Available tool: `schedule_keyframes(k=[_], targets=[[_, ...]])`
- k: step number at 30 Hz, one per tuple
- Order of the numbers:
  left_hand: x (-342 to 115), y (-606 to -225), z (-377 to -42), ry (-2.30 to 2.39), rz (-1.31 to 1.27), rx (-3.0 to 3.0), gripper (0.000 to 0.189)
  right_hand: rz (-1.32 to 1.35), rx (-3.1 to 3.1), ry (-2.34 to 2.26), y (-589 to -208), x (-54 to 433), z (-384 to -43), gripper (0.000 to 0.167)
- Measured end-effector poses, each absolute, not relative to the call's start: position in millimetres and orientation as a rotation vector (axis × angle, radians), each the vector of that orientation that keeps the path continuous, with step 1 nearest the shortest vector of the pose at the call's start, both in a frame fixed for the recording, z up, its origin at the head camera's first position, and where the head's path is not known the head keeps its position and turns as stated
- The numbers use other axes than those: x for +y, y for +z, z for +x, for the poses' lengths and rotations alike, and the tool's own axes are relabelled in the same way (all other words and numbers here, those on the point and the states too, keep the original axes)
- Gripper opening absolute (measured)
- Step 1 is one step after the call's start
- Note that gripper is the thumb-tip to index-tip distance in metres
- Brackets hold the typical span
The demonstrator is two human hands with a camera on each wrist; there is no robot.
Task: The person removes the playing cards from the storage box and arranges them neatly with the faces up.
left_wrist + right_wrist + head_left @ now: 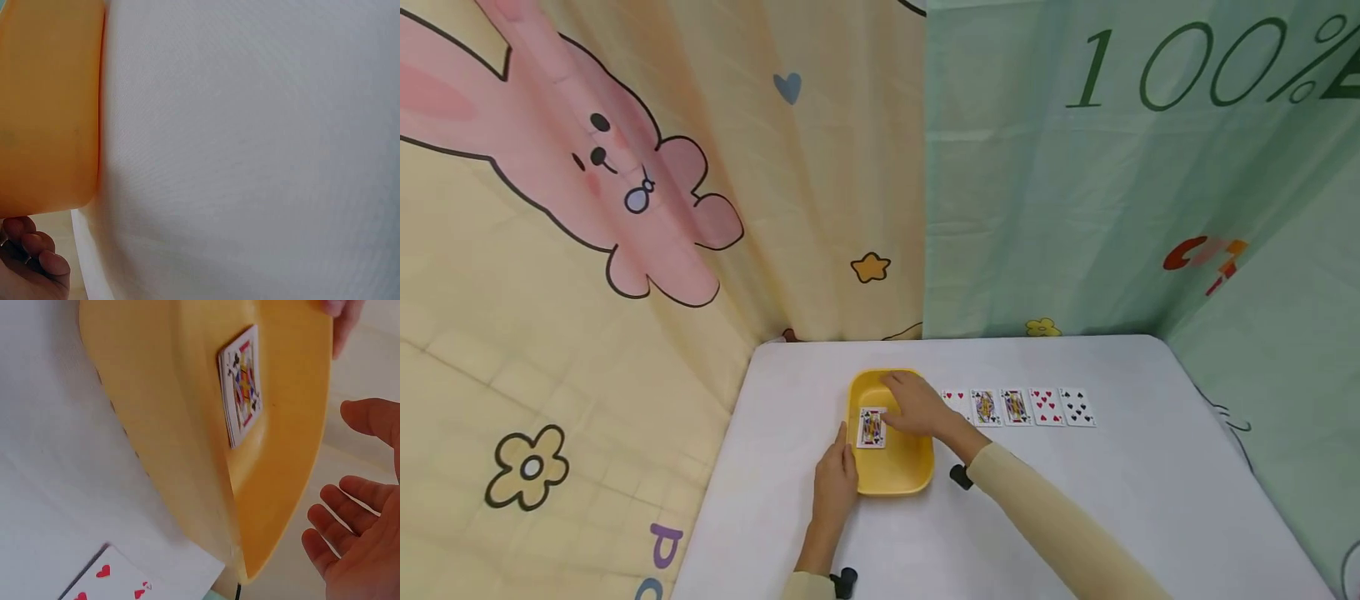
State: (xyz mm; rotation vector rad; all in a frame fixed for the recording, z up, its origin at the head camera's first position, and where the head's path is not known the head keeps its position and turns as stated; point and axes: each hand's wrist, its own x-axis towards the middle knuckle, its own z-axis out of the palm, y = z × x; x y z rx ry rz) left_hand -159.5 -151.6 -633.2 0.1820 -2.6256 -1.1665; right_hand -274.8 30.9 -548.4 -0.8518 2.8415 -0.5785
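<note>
A yellow plastic bin (891,479) sits on the white table. Inside it lies a small stack of playing cards (242,387), face up, with a court card on top. My left hand (837,479) grips the bin's left side, thumb at the rim and fingers along the outer wall; the left wrist view shows its fingertips (37,244) against the bin. Over the bin's right part hovers my right hand (917,404), fingers spread and apart from the cards; in the right wrist view nothing is in it.
Right of the bin, several face-up playing cards lie in a row, among them a heart card (1046,407) and a spade card (1078,407) at the end. My right forearm crosses the table in front of them. Printed curtains (1037,208) stand behind the table (1037,517).
</note>
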Motion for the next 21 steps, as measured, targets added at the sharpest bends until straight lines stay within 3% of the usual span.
schedule_keyframes(k=[15,21], targets=[[-148.0,-633.7,-157.0,-1.173,0.179,-2.63,0.047,-0.727,2.702,-0.252,-596.8,-6.5,-279.1,0.101],[-149.4,-634.3,-158.7,-1.15,0.175,-2.617,0.047,-0.737,2.705,-0.246,-602.8,-8.3,-281.4,0.102]])
